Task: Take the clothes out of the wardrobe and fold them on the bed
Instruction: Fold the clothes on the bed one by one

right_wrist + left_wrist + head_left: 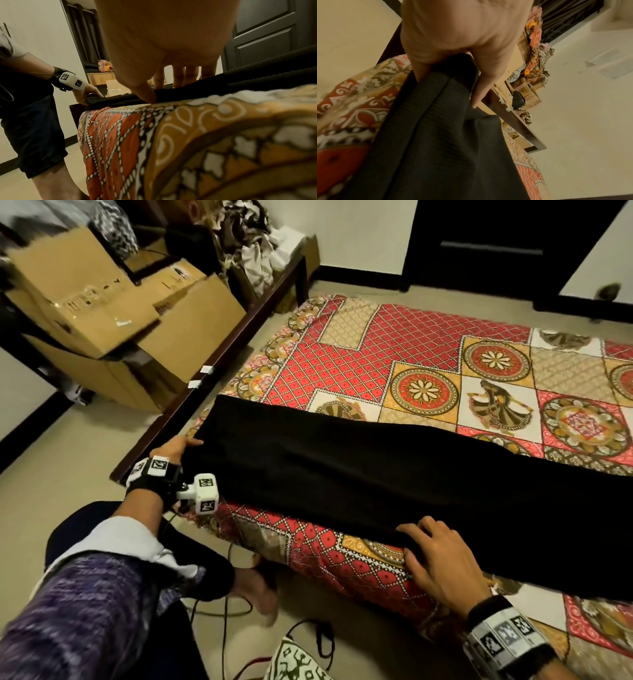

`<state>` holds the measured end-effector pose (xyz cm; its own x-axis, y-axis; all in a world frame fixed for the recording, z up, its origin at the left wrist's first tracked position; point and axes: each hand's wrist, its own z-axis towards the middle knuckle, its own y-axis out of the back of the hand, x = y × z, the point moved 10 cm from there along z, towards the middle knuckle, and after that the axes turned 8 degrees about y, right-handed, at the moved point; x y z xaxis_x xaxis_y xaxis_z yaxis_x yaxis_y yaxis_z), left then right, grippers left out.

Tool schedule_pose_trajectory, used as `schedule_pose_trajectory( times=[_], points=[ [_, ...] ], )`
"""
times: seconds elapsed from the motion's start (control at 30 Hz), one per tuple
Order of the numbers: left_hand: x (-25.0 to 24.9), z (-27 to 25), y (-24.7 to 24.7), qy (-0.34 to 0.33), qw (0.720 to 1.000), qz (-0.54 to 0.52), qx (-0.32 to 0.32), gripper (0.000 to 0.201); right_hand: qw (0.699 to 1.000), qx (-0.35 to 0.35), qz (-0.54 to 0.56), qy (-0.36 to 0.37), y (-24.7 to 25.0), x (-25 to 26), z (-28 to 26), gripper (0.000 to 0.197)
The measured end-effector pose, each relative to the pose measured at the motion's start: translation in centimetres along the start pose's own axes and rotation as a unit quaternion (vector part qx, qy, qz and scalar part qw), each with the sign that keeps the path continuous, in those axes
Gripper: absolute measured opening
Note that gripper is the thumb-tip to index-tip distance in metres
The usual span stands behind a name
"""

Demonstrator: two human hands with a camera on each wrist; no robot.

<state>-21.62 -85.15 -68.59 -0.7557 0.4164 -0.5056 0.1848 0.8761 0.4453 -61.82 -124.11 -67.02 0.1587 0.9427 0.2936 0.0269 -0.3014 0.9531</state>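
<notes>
Lying across the near part of the bed (428, 344), the black garment (376, 474) is stretched out long and flat on the patterned bedsheet. The left hand (178, 448) grips its left end at the corner of the bed, thumb on top and fingers curled under the doubled cloth. The right hand (442, 559) pinches the near edge of the garment between the thumb and the fingers. Cardboard boxes (113, 313) stand on the floor behind the bed.

I can read only "PICO" on a cardboard box (500, 86) beside the bed frame. The print on the far-left boxes (82, 299) blurs beyond my reading.
</notes>
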Motion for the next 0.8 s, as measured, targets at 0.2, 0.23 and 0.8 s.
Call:
schedule_pose_trajectory(
  times=[0.2,0.23,0.8],
  points=[
    [-3.0,1.0,1.7,-0.055,0.968,0.244,-0.022,0.057,0.999,-0.045,0.024,0.003,0.9,-0.2,-0.3,0.031],
    [-3.4,0.7,2.2,-0.069,0.962,0.261,-0.041,0.052,0.998,-0.050,0.025,0.002,0.9,-0.2,-0.3,0.030],
    [-8.8,1.9,-3.1,-0.167,0.963,0.210,0.018,0.049,0.998,-0.045,0.031,0.010,-2.3,10.9,7.2,0.040]
  ],
)
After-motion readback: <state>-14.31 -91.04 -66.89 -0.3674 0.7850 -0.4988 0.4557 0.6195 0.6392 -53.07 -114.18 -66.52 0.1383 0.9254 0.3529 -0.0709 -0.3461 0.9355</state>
